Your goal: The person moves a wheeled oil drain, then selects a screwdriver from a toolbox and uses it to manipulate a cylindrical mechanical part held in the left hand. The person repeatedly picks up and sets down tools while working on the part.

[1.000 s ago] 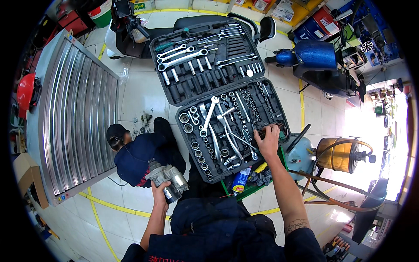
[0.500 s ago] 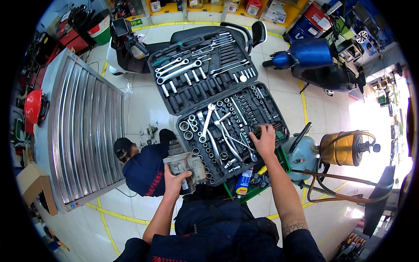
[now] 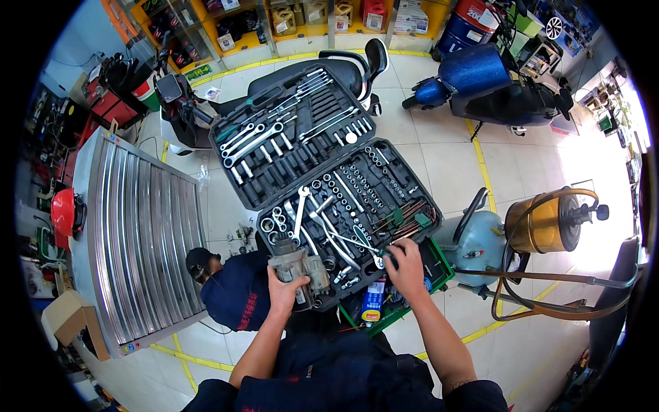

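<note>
The left hand [image 3: 283, 292] has its grip wrapped around a metal motor [image 3: 294, 271], in front of the tool case's [image 3: 258, 221] near left corner. The motor's dark nose points away from the person, its long axis leaning slightly left. Beyond, the right hand [image 3: 406, 266] bends beside a ratchet [image 3: 379, 262]; whether closed, I cannot tell. This looks like tool picking; next probably calls for a careful pinch.

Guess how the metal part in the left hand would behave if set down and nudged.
The metal part is probably heavy for its size, given its bulky metal build. It looks rigid, so it likely won't flex. Its rounded sides might let it roll.
</note>
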A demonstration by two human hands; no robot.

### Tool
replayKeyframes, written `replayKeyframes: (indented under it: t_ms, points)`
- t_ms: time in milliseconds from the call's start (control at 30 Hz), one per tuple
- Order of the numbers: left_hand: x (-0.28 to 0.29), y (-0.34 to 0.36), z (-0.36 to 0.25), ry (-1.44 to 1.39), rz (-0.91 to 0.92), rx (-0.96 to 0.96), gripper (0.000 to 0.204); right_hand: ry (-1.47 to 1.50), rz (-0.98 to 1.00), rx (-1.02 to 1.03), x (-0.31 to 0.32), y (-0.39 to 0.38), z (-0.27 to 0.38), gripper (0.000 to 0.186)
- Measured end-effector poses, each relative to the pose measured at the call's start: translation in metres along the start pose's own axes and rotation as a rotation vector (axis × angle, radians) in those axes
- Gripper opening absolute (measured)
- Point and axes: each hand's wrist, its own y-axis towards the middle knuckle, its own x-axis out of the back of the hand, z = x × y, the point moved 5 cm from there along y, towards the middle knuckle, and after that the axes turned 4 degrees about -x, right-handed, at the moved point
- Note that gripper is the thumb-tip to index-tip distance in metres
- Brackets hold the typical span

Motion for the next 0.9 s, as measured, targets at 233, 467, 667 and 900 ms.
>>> replayKeyframes:
  t_ms: [233, 467, 667, 900]
  points:
    - [-0.012, -0.004, -0.021, 0.301, 0.044, 0.016, 0.086, -0.187, 0.057, -0.016, -0.022, -0.002, 0.024, 0.043]
    - [-0.006, 0.011, -0.046, 0.547, 0.301, 0.118, 0.094, -0.282, 0.068, -0.084, -0.029, 0.007, 0.035, 0.039]
    - [-0.001, 0.019, -0.040, 0.616, 0.432, 0.097, 0.096, -0.291, 0.037, -0.148, -0.027, 0.027, 0.041, 0.029]
    - [-0.001, 0.022, -0.041, 0.602, 0.499, 0.113, 0.096, -0.192, -0.002, -0.179, -0.031, 0.106, 0.036, 0.020]
